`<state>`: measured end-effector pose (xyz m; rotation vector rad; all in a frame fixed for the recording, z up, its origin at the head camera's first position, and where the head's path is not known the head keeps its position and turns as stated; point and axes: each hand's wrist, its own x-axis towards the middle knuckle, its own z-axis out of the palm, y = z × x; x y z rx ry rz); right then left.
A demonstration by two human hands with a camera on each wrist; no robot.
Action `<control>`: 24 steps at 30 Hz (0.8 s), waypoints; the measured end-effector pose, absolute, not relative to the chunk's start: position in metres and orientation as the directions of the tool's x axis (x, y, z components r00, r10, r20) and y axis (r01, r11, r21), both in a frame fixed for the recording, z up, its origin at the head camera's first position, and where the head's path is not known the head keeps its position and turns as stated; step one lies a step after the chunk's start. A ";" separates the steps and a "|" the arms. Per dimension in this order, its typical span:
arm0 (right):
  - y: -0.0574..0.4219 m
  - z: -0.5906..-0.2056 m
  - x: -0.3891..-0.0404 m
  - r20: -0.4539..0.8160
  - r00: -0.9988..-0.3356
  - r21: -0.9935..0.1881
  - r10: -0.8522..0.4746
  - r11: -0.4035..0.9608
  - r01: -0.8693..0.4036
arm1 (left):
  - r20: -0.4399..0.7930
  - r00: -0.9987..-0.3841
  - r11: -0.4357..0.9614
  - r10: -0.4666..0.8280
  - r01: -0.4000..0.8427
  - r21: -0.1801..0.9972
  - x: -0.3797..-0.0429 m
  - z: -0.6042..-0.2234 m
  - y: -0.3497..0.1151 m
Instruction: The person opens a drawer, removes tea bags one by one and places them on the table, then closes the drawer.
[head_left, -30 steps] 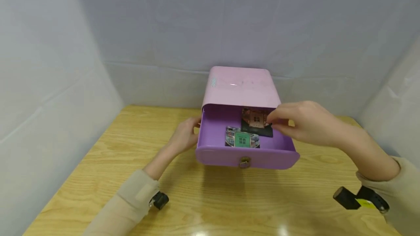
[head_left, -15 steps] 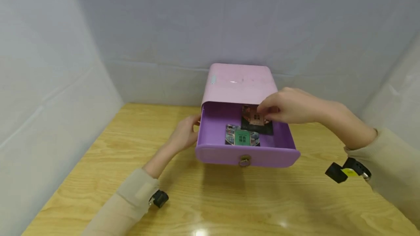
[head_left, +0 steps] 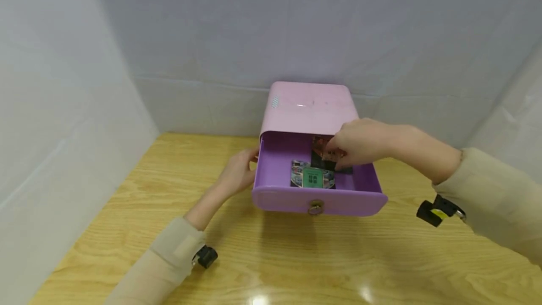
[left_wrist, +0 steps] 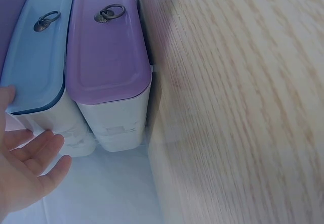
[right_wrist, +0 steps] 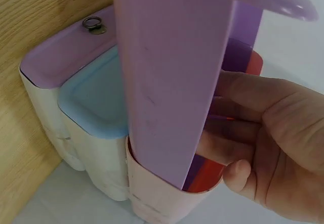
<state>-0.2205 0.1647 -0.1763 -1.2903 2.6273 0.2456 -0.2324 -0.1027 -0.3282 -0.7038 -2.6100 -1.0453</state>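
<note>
A pink cabinet (head_left: 311, 109) has its purple top drawer (head_left: 288, 201) pulled out. Two small flat printed packets lie in the drawer, one with a green centre (head_left: 312, 178) and behind it a dark one with a reddish centre (head_left: 318, 152). My right hand (head_left: 366, 142) reaches over the drawer's right wall, finger and thumb spread apart at the dark packet and partly covering it. My left hand (head_left: 237, 173) rests against the cabinet's left side, its fingertips partly hidden in the head view. The left wrist view shows these fingers (left_wrist: 43, 155) loosely bent.
Below the pulled drawer sit a blue drawer (left_wrist: 40, 57) and a lower purple drawer (left_wrist: 106, 52), both closed, with ring pulls. The cabinet stands on a wooden table (head_left: 169, 178). Pale sheeting (head_left: 211, 36) surrounds the back and sides.
My right hand has moved left and inward over the drawer, then lowered onto the dark packet. The left hand and both packets stay in place.
</note>
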 end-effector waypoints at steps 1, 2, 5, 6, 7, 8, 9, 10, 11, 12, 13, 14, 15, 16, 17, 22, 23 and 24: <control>0.163 -0.177 -0.220 -0.266 -0.600 0.074 -0.754 0.605 -0.793 | 0.389 -0.855 0.628 0.344 0.517 0.582 -0.232 -0.328 -0.103; 0.162 -0.178 -0.220 -0.278 -0.604 0.090 -0.747 0.606 -0.791 | 0.388 -0.855 0.629 0.343 0.516 0.582 -0.232 -0.328 -0.103; 0.159 -0.182 -0.220 -0.299 -0.607 0.138 -0.736 0.596 -0.791 | 0.386 -0.857 0.632 0.341 0.513 0.581 -0.231 -0.328 -0.103; 0.158 -0.184 -0.220 -0.304 -0.607 0.154 -0.734 0.591 -0.792 | 0.386 -0.858 0.634 0.340 0.512 0.580 -0.231 -0.328 -0.103; 0.157 -0.185 -0.220 -0.306 -0.609 0.166 -0.732 0.588 -0.791 | 0.386 -0.858 0.636 0.339 0.511 0.578 -0.231 -0.328 -0.103; 0.157 -0.186 -0.220 -0.304 -0.610 0.183 -0.732 0.584 -0.791 | 0.386 -0.858 0.638 0.339 0.511 0.576 -0.230 -0.328 -0.103; 0.156 -0.188 -0.220 -0.298 -0.610 0.204 -0.734 0.575 -0.792 | 0.387 -0.857 0.639 0.339 0.512 0.573 -0.230 -0.328 -0.103; 0.156 -0.189 -0.220 -0.291 -0.609 0.227 -0.738 0.565 -0.793 | 0.388 -0.857 0.641 0.340 0.513 0.571 -0.230 -0.329 -0.103; 0.156 -0.190 -0.219 -0.281 -0.609 0.254 -0.742 0.554 -0.793 | 0.389 -0.856 0.643 0.340 0.513 0.569 -0.230 -0.329 -0.103; 0.157 -0.191 -0.219 -0.273 -0.608 0.281 -0.746 0.542 -0.792 | 0.390 -0.856 0.642 0.340 0.514 0.569 -0.230 -0.329 -0.103; 0.157 -0.192 -0.218 -0.263 -0.604 0.307 -0.753 0.528 -0.792 | 0.391 -0.856 0.642 0.339 0.514 0.569 -0.230 -0.328 -0.103; 0.157 -0.193 -0.218 -0.254 -0.599 0.334 -0.759 0.513 -0.791 | 0.391 -0.856 0.641 0.339 0.514 0.570 -0.230 -0.329 -0.103; 0.158 -0.193 -0.218 -0.244 -0.592 0.355 -0.768 0.498 -0.791 | 0.391 -0.856 0.640 0.338 0.513 0.571 -0.230 -0.328 -0.103; 0.158 -0.194 -0.217 -0.231 -0.587 0.371 -0.776 0.487 -0.791 | 0.390 -0.857 0.640 0.336 0.512 0.573 -0.231 -0.328 -0.103; 0.159 -0.195 -0.217 -0.220 -0.581 0.384 -0.784 0.478 -0.790 | 0.389 -0.858 0.639 0.334 0.510 0.576 -0.231 -0.329 -0.103; 0.161 -0.200 -0.218 -0.163 -0.557 0.422 -0.815 0.452 -0.786 | 0.386 -0.858 0.640 0.338 0.510 0.574 -0.231 -0.329 -0.103; 0.161 -0.201 -0.218 -0.154 -0.552 0.428 -0.819 0.448 -0.785 | 0.386 -0.857 0.640 0.341 0.512 0.573 -0.231 -0.329 -0.103; 0.162 -0.203 -0.217 -0.143 -0.547 0.435 -0.825 0.444 -0.784 | 0.386 -0.857 0.640 0.342 0.513 0.572 -0.231 -0.330 -0.103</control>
